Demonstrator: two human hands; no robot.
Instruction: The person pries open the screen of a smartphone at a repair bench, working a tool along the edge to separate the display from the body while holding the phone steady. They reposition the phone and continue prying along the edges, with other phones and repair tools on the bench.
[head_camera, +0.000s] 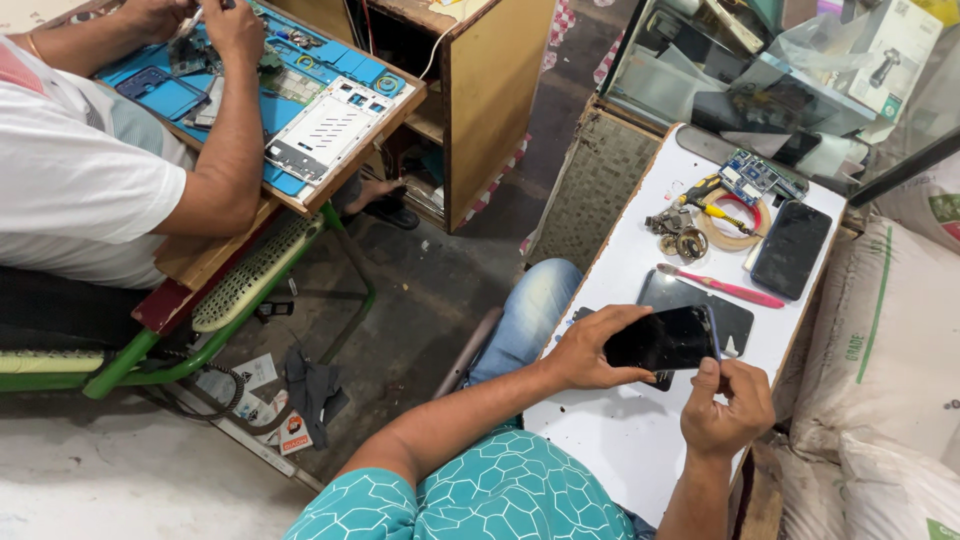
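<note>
Left hand grip closed around black phone; right hand pinches its edge.

Bright, even daylight across the whole view, and the white surface almost glows. Shadows are soft and short under the hands. Glare streaks the glass case top right. Focus is crisp throughout; slight wide-angle stretch at the edges.

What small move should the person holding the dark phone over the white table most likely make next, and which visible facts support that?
Probably slide the right hand fingertips further along the phone edge. The left hand grips the phone's far end above the white table, while the right hand pinches its near corner, as if working at that edge.
</note>
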